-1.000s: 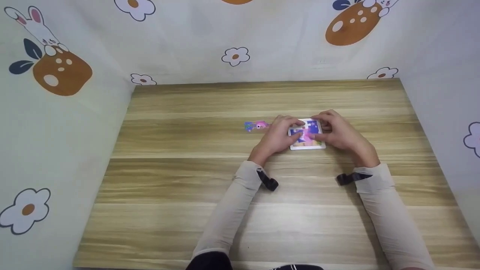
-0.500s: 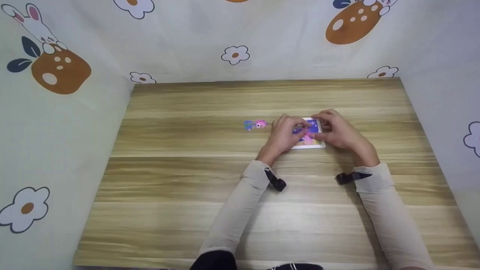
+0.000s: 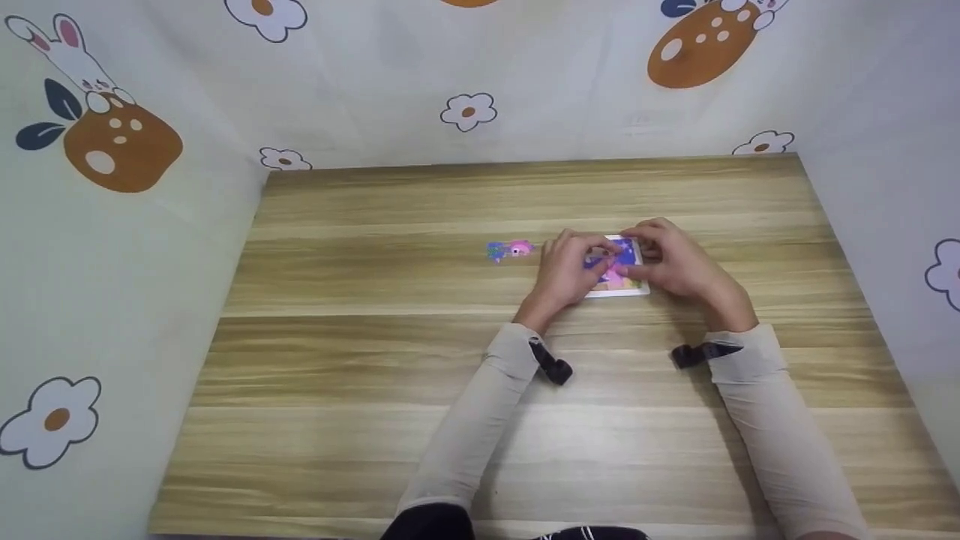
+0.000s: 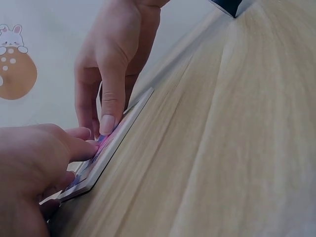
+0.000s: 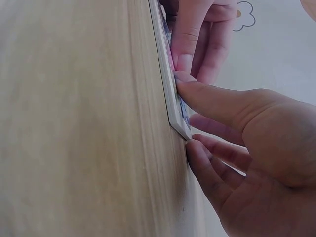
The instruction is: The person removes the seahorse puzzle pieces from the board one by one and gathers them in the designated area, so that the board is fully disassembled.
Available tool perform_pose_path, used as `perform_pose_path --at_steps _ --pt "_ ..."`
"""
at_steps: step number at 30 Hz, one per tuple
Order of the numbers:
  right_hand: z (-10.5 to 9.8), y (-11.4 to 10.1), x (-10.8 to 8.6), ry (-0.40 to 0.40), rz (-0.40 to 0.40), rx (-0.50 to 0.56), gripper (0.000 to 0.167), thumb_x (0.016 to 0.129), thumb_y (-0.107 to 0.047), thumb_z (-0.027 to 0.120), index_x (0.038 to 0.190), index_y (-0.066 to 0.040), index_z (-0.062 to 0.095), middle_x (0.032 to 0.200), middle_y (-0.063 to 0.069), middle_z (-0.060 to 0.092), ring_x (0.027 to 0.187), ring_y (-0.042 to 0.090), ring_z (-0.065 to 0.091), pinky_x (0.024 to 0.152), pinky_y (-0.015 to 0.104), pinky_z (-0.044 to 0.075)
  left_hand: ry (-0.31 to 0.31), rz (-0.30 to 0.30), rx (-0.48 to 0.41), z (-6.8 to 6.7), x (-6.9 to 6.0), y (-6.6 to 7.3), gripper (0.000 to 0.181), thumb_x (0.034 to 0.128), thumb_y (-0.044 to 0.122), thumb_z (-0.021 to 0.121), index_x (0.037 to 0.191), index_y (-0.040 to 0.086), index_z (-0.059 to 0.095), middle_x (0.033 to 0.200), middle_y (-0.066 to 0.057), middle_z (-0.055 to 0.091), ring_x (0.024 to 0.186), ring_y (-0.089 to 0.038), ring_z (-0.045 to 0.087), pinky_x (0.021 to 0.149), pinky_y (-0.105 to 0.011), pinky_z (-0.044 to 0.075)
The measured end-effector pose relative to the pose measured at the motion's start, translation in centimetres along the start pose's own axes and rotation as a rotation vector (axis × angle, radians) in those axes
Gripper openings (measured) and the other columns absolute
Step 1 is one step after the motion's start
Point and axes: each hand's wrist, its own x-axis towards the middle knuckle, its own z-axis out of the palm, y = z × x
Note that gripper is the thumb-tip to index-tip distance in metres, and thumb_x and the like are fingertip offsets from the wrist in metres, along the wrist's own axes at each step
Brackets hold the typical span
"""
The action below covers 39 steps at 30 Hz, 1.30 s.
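A small jigsaw puzzle [image 3: 628, 250] in a white-rimmed tray [image 3: 646, 288] lies on the table, its picture blue and pink. My right hand [image 3: 681, 262] grips its right side, thumb on the picture and fingertips at the edge, as the right wrist view shows. Over the left part, my left hand [image 3: 568, 268] has its thumb and index fingertips close together on the picture. Whether a piece is pinched there is hidden. In the left wrist view, the right thumb [image 4: 109, 118] meets the picture beside the left fingers [image 4: 83, 148]. Loose puzzle pieces [image 3: 510, 250], blue and pink, lie left of my left hand.
The wood-grain table [image 3: 360, 360] extends on all sides of the tray. Patterned cloth walls [image 3: 375, 90] stand behind and at both sides. A black strap [image 3: 553, 364] sits on the left wrist, another strap [image 3: 701, 354] on the right.
My left hand has shifted right, farther over the puzzle, its thumb and index finger coming closer together; it then stays there. The right hand keeps its place. The loose pieces have not moved.
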Motion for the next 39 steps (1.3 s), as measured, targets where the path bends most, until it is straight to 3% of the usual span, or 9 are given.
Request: perform_pose_path --at_steps 6,11,25,34,39 --pt "0.07 0.18 0.08 0.007 -0.008 0.005 0.065 0.091 -0.015 0.089 0.147 0.002 0.062 0.146 0.027 0.055 0.132 0.046 0.06 0.117 0.061 0.049 -0.009 0.037 0.074 -0.07 0.0 -0.12 0.031 0.1008 0.032 0.076 0.131 0.03 0.079 0.136 0.01 0.071 0.126 -0.015 0.061 0.105 -0.037 0.044" --pt "0.21 0.34 0.17 0.017 -0.024 -0.013 0.065 0.091 -0.017 0.089 0.146 0.003 0.062 0.143 0.027 0.057 0.129 0.045 0.062 0.114 0.06 0.052 0.003 0.057 0.106 0.04 -0.08 -0.37 0.029 0.1016 0.034 0.074 0.13 0.031 0.08 0.133 0.01 0.069 0.127 -0.014 0.061 0.1 -0.036 0.045" --pt "0.22 0.4 0.16 0.009 -0.017 -0.012 0.066 0.091 -0.016 0.089 0.147 0.003 0.061 0.145 0.028 0.055 0.13 0.047 0.06 0.116 0.062 0.05 -0.017 0.042 0.126 0.27 -0.11 -0.4 0.031 0.1013 0.039 0.075 0.132 0.033 0.079 0.136 0.01 0.068 0.125 -0.015 0.059 0.102 -0.036 0.044" --pt "0.15 0.18 0.2 0.015 -0.014 -0.04 0.066 0.09 -0.018 0.09 0.147 0.001 0.062 0.144 0.028 0.056 0.13 0.048 0.06 0.115 0.064 0.049 -0.037 -0.008 0.111 0.05 -0.05 -0.1 0.03 0.1008 0.042 0.076 0.13 0.034 0.078 0.138 0.009 0.068 0.128 -0.015 0.059 0.108 -0.037 0.043" --pt "0.13 0.26 0.09 0.018 -0.016 -0.044 0.065 0.09 -0.016 0.09 0.146 0.001 0.063 0.144 0.027 0.057 0.13 0.047 0.06 0.116 0.063 0.048 -0.024 0.01 0.117 0.13 0.01 -0.21 0.03 0.1013 0.042 0.076 0.13 0.034 0.077 0.136 0.009 0.07 0.128 -0.016 0.061 0.108 -0.038 0.045"
